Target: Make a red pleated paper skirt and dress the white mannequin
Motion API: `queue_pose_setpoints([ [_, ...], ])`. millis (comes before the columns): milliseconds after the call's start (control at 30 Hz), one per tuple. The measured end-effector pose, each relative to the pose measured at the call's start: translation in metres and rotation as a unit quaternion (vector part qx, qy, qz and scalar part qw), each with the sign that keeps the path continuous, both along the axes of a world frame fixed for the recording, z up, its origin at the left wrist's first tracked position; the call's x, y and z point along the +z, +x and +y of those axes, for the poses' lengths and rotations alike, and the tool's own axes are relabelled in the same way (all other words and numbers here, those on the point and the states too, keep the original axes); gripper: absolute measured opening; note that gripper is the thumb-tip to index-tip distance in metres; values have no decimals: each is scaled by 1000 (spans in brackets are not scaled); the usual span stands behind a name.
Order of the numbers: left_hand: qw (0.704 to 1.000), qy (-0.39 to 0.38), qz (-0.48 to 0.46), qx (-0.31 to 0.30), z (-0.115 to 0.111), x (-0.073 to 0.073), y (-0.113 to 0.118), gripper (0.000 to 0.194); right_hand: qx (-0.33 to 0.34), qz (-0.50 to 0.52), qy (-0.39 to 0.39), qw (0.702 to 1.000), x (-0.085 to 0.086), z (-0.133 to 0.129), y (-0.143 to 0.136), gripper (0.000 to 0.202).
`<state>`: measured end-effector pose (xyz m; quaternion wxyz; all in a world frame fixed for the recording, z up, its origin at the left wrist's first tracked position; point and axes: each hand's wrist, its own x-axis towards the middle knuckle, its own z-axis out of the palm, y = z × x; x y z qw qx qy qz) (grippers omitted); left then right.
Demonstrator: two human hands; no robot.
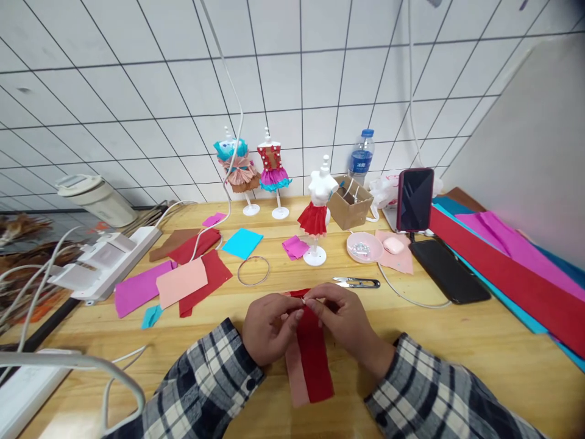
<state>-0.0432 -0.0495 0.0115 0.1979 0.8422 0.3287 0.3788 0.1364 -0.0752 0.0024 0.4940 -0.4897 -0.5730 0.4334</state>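
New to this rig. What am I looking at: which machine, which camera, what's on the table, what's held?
No machine: these are a person's bare left hand and right hand. The one picture comes from a camera worn on the head, looking forward and down. Both hands pinch the far end of a red and pink cloth; finer detail there is too small to tell. Around it on the table are snips, a pink dish and a mannequin in a red skirt.
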Motion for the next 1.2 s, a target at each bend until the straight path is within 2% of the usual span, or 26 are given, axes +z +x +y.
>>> queue_pose_setpoints([
  [133,999,-12,-9,34,-1,0,2,12,11,-85,88,992,2,-3,2,11],
  [233,998,-17,-4,53,-1,-1,2,12,24,-118,117,986,2,-3,2,10],
  [567,996,33,84,16,-4,3,-1,15,-19,-165,35,985,3,-8,-2,6],
  [833,993,22,100,56,-5,-3,1,10,-20,-167,41,985,2,-7,-3,6],
  [1200,991,42,115,44,-4,-4,-1,13,-15,-184,33,982,2,-6,-3,4],
])
